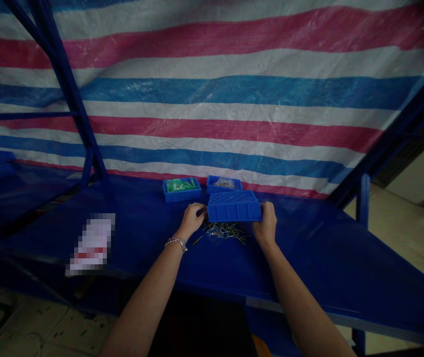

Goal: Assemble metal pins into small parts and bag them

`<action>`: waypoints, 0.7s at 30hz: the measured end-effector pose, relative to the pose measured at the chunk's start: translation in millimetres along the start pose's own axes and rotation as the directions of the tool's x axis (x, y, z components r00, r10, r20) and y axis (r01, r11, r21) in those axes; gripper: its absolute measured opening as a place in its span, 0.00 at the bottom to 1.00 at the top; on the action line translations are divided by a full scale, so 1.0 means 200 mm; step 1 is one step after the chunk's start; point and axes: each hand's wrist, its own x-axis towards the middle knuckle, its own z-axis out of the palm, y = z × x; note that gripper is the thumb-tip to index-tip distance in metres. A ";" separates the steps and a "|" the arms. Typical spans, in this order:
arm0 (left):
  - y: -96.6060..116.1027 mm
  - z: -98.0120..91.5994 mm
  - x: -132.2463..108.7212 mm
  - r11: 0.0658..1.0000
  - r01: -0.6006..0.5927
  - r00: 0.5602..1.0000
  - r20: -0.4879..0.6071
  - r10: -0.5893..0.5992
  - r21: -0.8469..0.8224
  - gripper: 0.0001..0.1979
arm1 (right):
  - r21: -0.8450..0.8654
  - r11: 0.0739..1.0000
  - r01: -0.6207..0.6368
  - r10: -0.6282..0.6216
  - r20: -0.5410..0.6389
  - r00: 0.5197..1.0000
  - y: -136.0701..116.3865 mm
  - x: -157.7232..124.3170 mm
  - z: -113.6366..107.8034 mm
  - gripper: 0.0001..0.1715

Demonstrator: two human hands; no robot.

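Note:
A blue plastic bin (234, 207) is tipped over above the table, its ribbed side and patterned bottom showing. My right hand (266, 223) grips its right end. At the left end, my left hand (194, 218) has its fingers curled against the bin's edge; the fingertips are partly hidden. Beneath and in front of the bin lies a loose pile of screws (226, 230), thin and dark, spread on the blue table. Among them is a small clear plastic bag (214, 233).
Behind stand a blue bin (182, 196) with green packets and another blue bin (212, 186) with a clear bag. A blurred white-and-red paper (91, 243) lies at the table's left front. Blue frame posts (68, 94) and a striped tarp (234, 131) bound the back.

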 end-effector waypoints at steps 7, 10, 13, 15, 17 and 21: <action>0.00 -0.01 -0.01 0.998 0.064 0.995 -0.082 -0.063 0.007 0.10 | 0.120 0.987 -0.102 0.116 -0.114 0.987 0.03 -0.01 0.02 0.04; -0.01 -0.01 -0.01 0.994 0.108 0.989 -0.103 -0.106 0.017 0.14 | 0.232 0.958 -0.169 0.218 -0.205 0.954 0.06 0.00 0.02 0.07; -0.01 0.00 -0.02 0.993 0.121 0.991 -0.062 -0.120 0.014 0.14 | 0.387 0.896 -0.219 0.331 -0.252 0.909 0.08 0.03 0.02 0.14; -0.01 0.00 -0.02 0.993 0.119 0.993 -0.027 -0.119 0.006 0.14 | 0.482 0.841 -0.247 0.407 -0.260 0.876 0.10 0.04 0.01 0.19; 0.00 0.00 -0.03 0.993 0.121 0.993 0.001 -0.121 -0.004 0.13 | 0.557 0.783 -0.276 0.480 -0.259 0.838 0.12 0.05 0.00 0.22; 0.01 -0.01 -0.03 0.992 0.120 0.992 0.039 -0.119 -0.024 0.13 | 0.654 0.675 -0.342 0.608 -0.232 0.759 0.16 0.06 -0.02 0.24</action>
